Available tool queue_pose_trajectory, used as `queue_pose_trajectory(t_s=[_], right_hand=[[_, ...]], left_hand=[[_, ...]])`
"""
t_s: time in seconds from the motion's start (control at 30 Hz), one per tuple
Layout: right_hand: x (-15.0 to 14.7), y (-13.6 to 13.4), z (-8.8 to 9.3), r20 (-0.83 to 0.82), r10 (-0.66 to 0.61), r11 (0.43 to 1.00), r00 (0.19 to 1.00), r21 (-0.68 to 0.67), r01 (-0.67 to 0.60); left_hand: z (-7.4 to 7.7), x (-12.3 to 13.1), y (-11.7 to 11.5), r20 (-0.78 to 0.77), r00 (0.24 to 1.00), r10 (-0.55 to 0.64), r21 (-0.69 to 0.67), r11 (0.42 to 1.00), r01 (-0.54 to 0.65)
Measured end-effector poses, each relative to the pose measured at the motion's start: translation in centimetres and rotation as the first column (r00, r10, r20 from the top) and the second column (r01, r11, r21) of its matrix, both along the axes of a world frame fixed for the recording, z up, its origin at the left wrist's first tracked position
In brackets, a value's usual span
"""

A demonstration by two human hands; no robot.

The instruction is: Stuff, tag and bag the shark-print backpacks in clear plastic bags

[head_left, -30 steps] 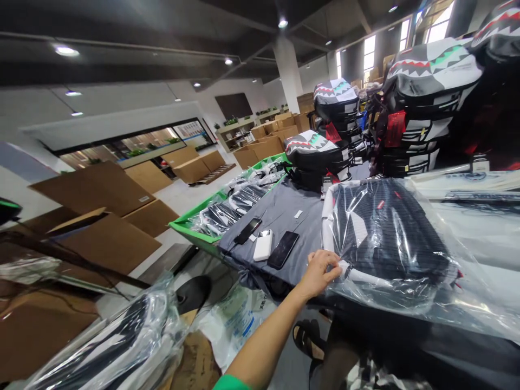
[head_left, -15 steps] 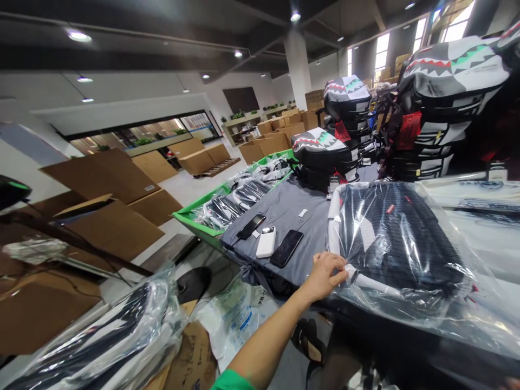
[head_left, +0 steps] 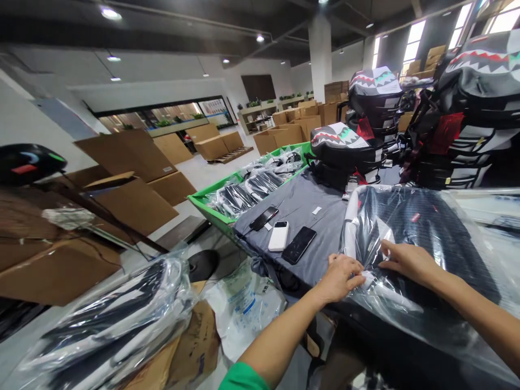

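Observation:
A dark striped backpack sealed in a clear plastic bag (head_left: 422, 238) lies flat on the table covered with grey cloth (head_left: 320, 227). My left hand (head_left: 339, 277) grips the near left corner of the bag, fingers curled on the plastic. My right hand (head_left: 406, 261) rests on top of the bag just right of it, fingers stretched forward and pressing the plastic down.
Three phones (head_left: 298, 245) lie on the grey cloth left of the bag. A green crate (head_left: 211, 208) holds several bagged packs. Shark-print backpacks (head_left: 345, 146) are stacked behind. More bagged packs (head_left: 117, 319) and cardboard boxes (head_left: 134, 200) fill the floor on the left.
My right hand has come into view and landed on the bag. My left hand stays at the bag's corner. The view has shifted left.

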State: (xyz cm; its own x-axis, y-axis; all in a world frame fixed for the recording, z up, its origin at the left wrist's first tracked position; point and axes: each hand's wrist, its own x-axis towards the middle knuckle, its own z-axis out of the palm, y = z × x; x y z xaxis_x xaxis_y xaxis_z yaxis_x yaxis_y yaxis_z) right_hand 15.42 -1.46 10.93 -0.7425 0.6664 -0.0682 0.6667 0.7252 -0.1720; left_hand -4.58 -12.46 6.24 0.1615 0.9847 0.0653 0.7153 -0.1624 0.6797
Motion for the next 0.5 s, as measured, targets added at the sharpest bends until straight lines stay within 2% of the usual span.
queue_pose_trajectory(t_s=[0.07, 0.17, 0.3, 0.37, 0.43, 0.5], right_hand=[[1.0, -0.9, -0.3, -0.056, -0.038, 0.999, 0.998, 0.011, 0.039], [0.6, -3.4, -1.0, -0.091, 0.044, 0.999, 0.995, -0.014, -0.045], [-1.6, -5.3, -2.0, 0.007, -0.003, 0.998, 1.000, -0.061, 0.003], [-1.3, -5.4, -2.2, -0.006, -0.019, 0.994, 1.000, -0.112, 0.018], [0.4, -5.5, -2.3, -0.134, -0.033, 0.995, 0.990, -0.100, 0.019], [2.4, -5.2, -2.1, -0.313, -0.006, 1.000, 0.950, -0.013, 0.002]], left_hand=[[0.0, -0.1, 0.1, -0.011, 1.000, -0.013, 0.001, 1.000, 0.013], [-0.1, -0.2, 0.0, -0.027, 0.999, -0.027, -0.003, 1.000, 0.027], [0.3, 0.0, -0.2, -0.065, 0.998, -0.025, -0.035, 0.999, 0.023], [0.5, -0.1, 0.1, -0.070, 0.997, -0.041, -0.056, 0.998, 0.037], [0.7, -0.7, 0.8, 0.006, 0.999, -0.043, -0.063, 0.997, 0.044], [0.8, -1.9, 2.2, 0.151, 0.986, 0.075, -0.063, 0.996, -0.066]])
